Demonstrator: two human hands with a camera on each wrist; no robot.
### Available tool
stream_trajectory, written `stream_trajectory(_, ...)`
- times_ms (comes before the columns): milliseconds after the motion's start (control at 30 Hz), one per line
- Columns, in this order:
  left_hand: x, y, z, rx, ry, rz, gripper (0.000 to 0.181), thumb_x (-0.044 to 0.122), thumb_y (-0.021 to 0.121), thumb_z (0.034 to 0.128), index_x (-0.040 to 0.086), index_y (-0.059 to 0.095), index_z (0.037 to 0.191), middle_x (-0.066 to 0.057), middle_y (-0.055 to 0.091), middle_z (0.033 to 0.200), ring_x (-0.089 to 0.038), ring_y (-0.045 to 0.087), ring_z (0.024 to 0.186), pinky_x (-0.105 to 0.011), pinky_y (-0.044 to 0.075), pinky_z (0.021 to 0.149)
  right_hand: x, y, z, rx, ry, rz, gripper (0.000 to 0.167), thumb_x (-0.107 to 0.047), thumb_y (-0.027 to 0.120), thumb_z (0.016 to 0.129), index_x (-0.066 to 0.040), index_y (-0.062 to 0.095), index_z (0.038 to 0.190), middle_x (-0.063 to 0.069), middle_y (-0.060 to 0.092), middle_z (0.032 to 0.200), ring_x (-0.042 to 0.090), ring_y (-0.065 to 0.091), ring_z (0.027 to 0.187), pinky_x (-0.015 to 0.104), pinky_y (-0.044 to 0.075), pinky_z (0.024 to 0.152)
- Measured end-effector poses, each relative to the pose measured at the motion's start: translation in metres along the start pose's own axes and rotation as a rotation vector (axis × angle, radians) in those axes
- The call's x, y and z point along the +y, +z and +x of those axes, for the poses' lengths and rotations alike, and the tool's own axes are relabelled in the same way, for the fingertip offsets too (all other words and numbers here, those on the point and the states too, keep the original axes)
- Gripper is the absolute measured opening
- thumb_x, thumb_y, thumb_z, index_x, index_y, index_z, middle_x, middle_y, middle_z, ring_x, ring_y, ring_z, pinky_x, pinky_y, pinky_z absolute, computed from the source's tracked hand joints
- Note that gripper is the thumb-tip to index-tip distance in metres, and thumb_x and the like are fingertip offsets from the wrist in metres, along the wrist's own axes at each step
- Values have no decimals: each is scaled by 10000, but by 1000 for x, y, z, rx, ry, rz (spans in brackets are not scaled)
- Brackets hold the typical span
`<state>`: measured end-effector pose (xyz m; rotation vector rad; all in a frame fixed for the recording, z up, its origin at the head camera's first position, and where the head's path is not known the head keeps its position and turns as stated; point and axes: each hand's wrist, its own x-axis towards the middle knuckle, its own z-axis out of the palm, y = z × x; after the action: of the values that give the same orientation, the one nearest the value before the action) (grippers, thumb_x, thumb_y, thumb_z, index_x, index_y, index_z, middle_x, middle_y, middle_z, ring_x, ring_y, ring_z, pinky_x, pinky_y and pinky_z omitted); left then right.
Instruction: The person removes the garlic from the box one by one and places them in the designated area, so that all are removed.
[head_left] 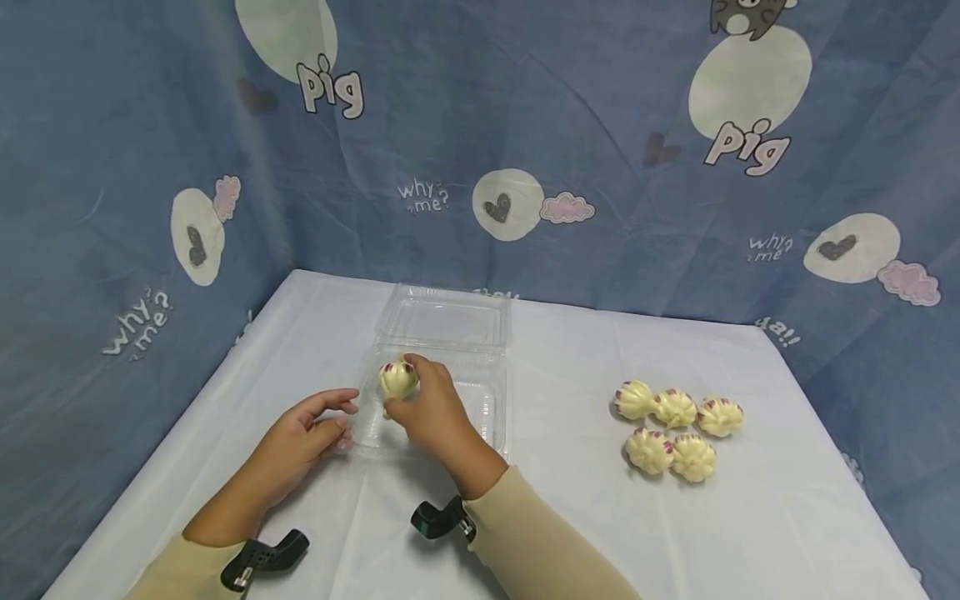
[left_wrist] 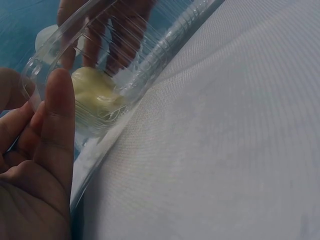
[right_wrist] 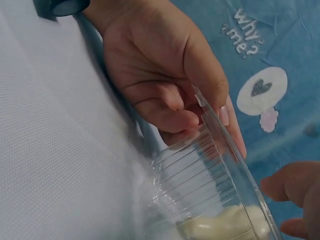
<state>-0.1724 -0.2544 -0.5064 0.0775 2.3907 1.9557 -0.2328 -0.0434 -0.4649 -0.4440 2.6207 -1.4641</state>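
A clear plastic clamshell box [head_left: 491, 417] lies on the cloth with its lid [head_left: 450, 321] folded back. In its left part is a cream garlic bulb [head_left: 397, 379] with purple streaks. My right hand [head_left: 438, 412] holds this bulb between thumb and fingers, reaching in from above. At the box's left edge, my left hand [head_left: 296, 446] pinches the rim between thumb and fingers. The right wrist view shows this left hand [right_wrist: 160, 75] on the rim. Through the ribbed wall in the left wrist view, the bulb [left_wrist: 95, 95] appears below the right fingers.
Several more garlic bulbs [head_left: 675, 408] sit in two loose rows on the right of the white tablecloth [head_left: 570, 517]. A blue printed curtain [head_left: 600, 250] hangs behind and beside the table. Each wrist wears a black camera mount [head_left: 442, 518].
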Motion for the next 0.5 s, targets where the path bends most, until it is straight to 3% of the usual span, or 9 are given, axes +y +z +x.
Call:
stream_trajectory(133,-1,-1,1,-11,22,-19,418,102,584,1075,-19,514,1468,23,592,1207,-51,619,839,-239,611,767,1,0,0,-31,-1,-10,721,-171,801,908,-62,482,1545,156,507,1496,257,542,1353,415,458,1149)
stream_trajectory(333,0,0,0,-17,40,-13,414,99,585,1073,-36,514,1458,46,591,1196,-37,620,833,-222,603,751,3,1,-1,-55,35,-36,704,-198,808,891,-87,517,1522,141,534,1388,220,600,1170,349,518,1010)
stream_trajectory(500,3,1,-2,-10,26,-4,412,101,583,1071,-34,517,1455,46,588,1194,-39,615,820,-224,595,731,5,2,-3,-66,19,-39,591,-175,819,881,-81,601,1423,138,551,1323,182,592,1063,310,521,926)
